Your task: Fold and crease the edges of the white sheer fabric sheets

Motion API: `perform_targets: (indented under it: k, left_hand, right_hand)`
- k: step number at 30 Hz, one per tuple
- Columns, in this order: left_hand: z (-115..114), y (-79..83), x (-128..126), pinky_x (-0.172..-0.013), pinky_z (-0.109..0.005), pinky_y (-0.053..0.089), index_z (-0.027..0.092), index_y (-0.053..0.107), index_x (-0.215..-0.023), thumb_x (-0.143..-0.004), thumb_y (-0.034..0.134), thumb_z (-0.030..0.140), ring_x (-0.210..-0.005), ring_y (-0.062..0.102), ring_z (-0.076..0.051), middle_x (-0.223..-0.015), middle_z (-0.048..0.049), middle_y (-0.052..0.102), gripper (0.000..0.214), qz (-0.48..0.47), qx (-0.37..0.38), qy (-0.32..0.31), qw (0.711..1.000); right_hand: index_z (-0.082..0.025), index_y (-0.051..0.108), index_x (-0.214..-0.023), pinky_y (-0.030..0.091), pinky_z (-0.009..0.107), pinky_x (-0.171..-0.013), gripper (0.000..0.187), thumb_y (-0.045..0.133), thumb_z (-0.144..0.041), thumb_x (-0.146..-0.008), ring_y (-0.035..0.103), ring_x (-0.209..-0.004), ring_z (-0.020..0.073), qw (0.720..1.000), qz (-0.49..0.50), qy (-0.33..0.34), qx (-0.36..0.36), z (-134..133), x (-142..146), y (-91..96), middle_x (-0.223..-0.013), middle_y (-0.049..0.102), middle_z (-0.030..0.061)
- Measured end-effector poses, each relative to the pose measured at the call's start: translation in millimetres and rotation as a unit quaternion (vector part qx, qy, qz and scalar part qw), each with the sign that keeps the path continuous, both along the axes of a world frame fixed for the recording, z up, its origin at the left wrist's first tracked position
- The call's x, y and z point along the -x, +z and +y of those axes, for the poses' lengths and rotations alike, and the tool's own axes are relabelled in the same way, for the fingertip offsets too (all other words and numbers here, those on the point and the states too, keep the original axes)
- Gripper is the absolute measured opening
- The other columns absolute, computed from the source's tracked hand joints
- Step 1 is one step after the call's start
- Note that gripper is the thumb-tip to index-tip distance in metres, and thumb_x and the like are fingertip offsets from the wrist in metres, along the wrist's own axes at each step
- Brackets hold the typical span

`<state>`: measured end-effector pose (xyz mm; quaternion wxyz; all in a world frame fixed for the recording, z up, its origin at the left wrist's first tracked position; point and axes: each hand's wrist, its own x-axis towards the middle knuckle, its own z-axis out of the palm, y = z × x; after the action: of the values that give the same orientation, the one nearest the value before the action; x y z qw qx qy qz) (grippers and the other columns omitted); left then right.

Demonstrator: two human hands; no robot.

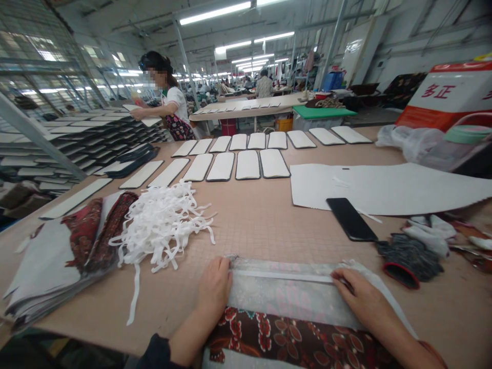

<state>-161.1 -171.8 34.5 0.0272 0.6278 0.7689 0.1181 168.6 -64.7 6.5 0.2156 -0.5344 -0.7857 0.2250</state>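
White strip [282, 277]: lies along the translucent sheet [284, 296] near the front edge of the work table [261, 225], its long axis running left to right across my body.
Left hand [214, 287]: fingers curve over the strip's left end, unclenched; I cannot tell whether they grip it or only press it down.
Right hand [359, 300]: fingertips [338, 275] rest on the strip's right end, and again I cannot tell whether they grip or press. Neither hand is nearer; the strip spans the gap between them.
Floral fabric [295, 333]: dark maroon print, just nearer me than the sheet, running over the front edge.
Left of my hands: a loose heap of white elastic strips [161, 223] beside a stack of floral panels [65, 261].
Right of my hands: a black phone [351, 219] on a white cut sheet [384, 187], near a dark knit glove [409, 261].
Far side: rows of white, dark-edged panels [248, 164] line the table; a co-worker [171, 105] stands beyond its far left corner, handling a white panel.
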Motion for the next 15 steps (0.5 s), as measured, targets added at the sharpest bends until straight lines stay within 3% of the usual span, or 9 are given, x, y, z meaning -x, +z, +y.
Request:
perform_targets:
  k: [5, 9, 12, 15]
  left_hand:
    - [-2, 10.0, -9, -0.082, -0.038, 0.041, 0.015, 0.059, -0.089, -0.083, 0.035, 0.008, -0.086, 0.054, -0.022, -0.092, -0.0085, 0.060, 0.025, 0.163, 0.056, -0.152, 0.973]
    - [-1, 13.3, -11, -0.076, -0.037, 0.043, 0.013, 0.053, -0.114, -0.081, 0.034, 0.004, -0.087, 0.056, -0.024, -0.097, -0.0125, 0.061, 0.040, 0.204, 0.101, -0.194, 0.954]
    - [3, 18.4, -14, -0.071, -0.037, 0.044, 0.023, 0.038, -0.131, -0.078, 0.035, 0.001, -0.082, 0.057, -0.024, -0.093, -0.0107, 0.061, 0.058, 0.217, 0.116, -0.220, 0.944]
    - [10, 22.3, -19, -0.067, -0.034, 0.043, 0.034, 0.033, -0.133, -0.076, 0.037, 0.001, -0.077, 0.058, -0.023, -0.090, -0.0091, 0.061, 0.065, 0.231, 0.121, -0.240, 0.935]
  right_hand:
    - [-0.020, 0.057, -0.076, 0.045, 0.034, -0.076, 0.020, 0.040, -0.032, -0.078, 0.057, -0.080, 0.0207, 1.000, 0.000, -0.005, -0.031, -3, 3, 3.0, -0.081, 0.063, 0.0063]
    - [-0.020, 0.056, -0.077, 0.045, 0.034, -0.076, 0.018, 0.040, -0.026, -0.078, 0.056, -0.080, 0.0202, 0.999, -0.016, -0.001, -0.041, -4, 4, 4.9, -0.081, 0.062, 0.0066]
    - [-0.019, 0.056, -0.078, 0.044, 0.034, -0.076, 0.018, 0.038, -0.022, -0.078, 0.056, -0.080, 0.0203, 0.999, -0.031, 0.005, -0.039, -4, 4, 5.6, -0.082, 0.062, 0.0068]
    - [-0.019, 0.055, -0.078, 0.043, 0.034, -0.076, 0.017, 0.038, -0.020, -0.079, 0.055, -0.081, 0.0207, 0.998, -0.050, 0.008, -0.040, -3, 5, 5.6, -0.081, 0.061, 0.0067]
